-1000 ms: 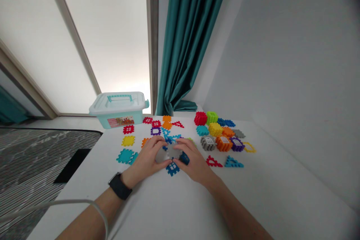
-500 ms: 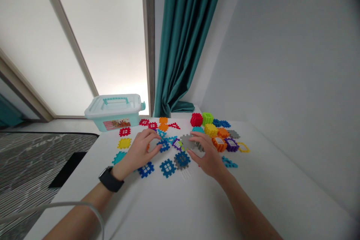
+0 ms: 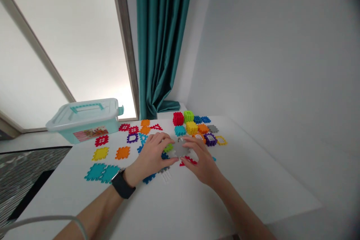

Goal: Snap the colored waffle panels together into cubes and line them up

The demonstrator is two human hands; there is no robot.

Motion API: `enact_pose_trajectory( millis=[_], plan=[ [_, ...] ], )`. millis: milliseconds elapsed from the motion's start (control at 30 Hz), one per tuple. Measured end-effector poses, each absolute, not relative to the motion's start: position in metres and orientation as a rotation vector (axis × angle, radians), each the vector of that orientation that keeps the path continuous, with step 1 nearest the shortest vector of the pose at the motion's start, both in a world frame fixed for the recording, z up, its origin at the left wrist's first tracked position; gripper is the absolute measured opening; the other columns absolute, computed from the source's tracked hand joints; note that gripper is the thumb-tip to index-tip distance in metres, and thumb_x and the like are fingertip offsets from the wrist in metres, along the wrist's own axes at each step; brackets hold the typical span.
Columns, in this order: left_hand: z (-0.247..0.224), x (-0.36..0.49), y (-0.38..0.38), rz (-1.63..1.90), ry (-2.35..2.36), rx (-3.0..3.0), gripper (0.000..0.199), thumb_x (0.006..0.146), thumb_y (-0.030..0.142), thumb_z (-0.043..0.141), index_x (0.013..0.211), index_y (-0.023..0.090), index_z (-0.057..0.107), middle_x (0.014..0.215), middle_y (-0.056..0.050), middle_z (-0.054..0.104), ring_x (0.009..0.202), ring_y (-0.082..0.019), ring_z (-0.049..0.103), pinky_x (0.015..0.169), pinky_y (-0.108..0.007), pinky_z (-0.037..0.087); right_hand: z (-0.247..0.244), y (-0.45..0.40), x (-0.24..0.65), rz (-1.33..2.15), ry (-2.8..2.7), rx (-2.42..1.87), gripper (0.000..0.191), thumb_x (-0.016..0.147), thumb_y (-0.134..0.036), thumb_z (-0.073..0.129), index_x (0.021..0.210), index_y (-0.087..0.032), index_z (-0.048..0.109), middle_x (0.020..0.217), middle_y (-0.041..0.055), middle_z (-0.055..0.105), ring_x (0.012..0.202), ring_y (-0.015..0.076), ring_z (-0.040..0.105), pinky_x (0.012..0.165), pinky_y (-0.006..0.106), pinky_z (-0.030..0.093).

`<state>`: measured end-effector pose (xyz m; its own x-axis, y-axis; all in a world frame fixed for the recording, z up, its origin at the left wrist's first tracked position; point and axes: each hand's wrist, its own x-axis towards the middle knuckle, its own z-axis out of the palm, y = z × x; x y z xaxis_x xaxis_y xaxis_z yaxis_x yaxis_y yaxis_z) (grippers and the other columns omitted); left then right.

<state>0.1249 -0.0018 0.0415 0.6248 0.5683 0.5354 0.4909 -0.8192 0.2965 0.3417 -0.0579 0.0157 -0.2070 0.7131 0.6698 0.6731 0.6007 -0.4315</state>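
Observation:
Between my two hands is a flat grey tile (image 3: 181,150) with a toothed edge. My right hand (image 3: 204,162) grips the tile at its right side, thumb in front and fingers behind. Curved around the left side of the tile is my left hand (image 3: 156,155), its thumb and fingers apart; whether its fingertips touch the tile I cannot tell. A green piece (image 3: 168,148) shows under the left fingers. Several blue tiles (image 3: 149,178) are partly hidden by that hand. A red triangular piece (image 3: 189,160) lies by the right thumb.
A lidded turquoise box (image 3: 90,120) stands at the back left. Teal tiles (image 3: 95,171), a yellow tile (image 3: 100,153) and an orange tile (image 3: 123,153) lie on the left. Stacked red (image 3: 178,119), green (image 3: 188,116) and yellow (image 3: 191,128) tiles stand behind. A cable (image 3: 42,218) crosses the lower left.
My left hand has moved right, from beside the blue tiles to the grey tile. My right hand stays at that tile. The view has turned to the right.

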Motion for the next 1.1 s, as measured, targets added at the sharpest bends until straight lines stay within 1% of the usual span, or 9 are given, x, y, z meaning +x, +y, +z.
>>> enact_pose_trajectory(
  millis=[167,300,433,733,900,1100],
  plan=[
    [0.041,0.145,-0.001,0.97,0.862,2.722,0.044,0.074,0.035,0.082,0.11,0.022,0.059,0.113,-0.007,0.062,0.105,-0.027,0.059,0.089,-0.041,0.046,0.01,-0.061,0.356,0.025,-1.908,-1.134,0.036,0.086,-0.021,0.066,0.119,-0.025,0.054,0.129,0.0119,0.06,0.123,0.0275,0.055,0.105,0.05,0.046],
    [0.038,0.161,0.002,1.057,0.85,2.686,0.046,0.073,0.034,0.081,0.11,0.021,0.057,0.115,-0.009,0.059,0.105,-0.027,0.058,0.09,-0.042,0.047,0.006,-0.063,0.367,-0.079,-1.865,-1.185,0.033,0.086,-0.023,0.066,0.117,-0.025,0.056,0.126,0.0124,0.059,0.12,0.0281,0.056,0.103,0.049,0.047],
    [0.037,0.175,0.006,1.056,0.799,2.697,0.044,0.075,0.031,0.08,0.111,0.022,0.057,0.116,-0.009,0.058,0.107,-0.028,0.057,0.092,-0.043,0.048,0.004,-0.066,0.378,-0.117,-1.818,-1.249,0.03,0.087,-0.025,0.065,0.117,-0.026,0.058,0.121,0.0123,0.06,0.115,0.0285,0.059,0.098,0.049,0.051],
    [0.034,0.21,0.013,1.056,0.702,2.725,0.042,0.078,0.033,0.078,0.111,0.021,0.055,0.114,-0.009,0.059,0.106,-0.028,0.057,0.091,-0.044,0.048,0.005,-0.071,0.407,-0.171,-1.811,-1.322,0.031,0.089,-0.025,0.064,0.119,-0.025,0.057,0.123,0.0118,0.063,0.115,0.0278,0.059,0.099,0.049,0.049],
    [0.03,0.219,0.019,0.974,0.705,2.795,0.048,0.079,0.033,0.077,0.119,0.023,0.054,0.122,-0.011,0.054,0.111,-0.03,0.055,0.093,-0.047,0.048,-0.001,-0.068,0.431,-0.135,-1.799,-1.387,0.035,0.089,-0.026,0.064,0.123,-0.025,0.056,0.124,0.0108,0.065,0.118,0.0278,0.058,0.102,0.051,0.047],
    [0.03,0.224,0.026,0.917,0.708,2.812,0.033,0.087,0.025,0.064,0.119,0.023,0.056,0.123,-0.012,0.054,0.114,-0.03,0.053,0.095,-0.048,0.048,-0.013,-0.052,0.467,-0.066,-1.726,-1.455,0.032,0.09,-0.028,0.063,0.121,-0.025,0.058,0.122,0.0108,0.067,0.116,0.0279,0.06,0.099,0.051,0.048]
  ],
)
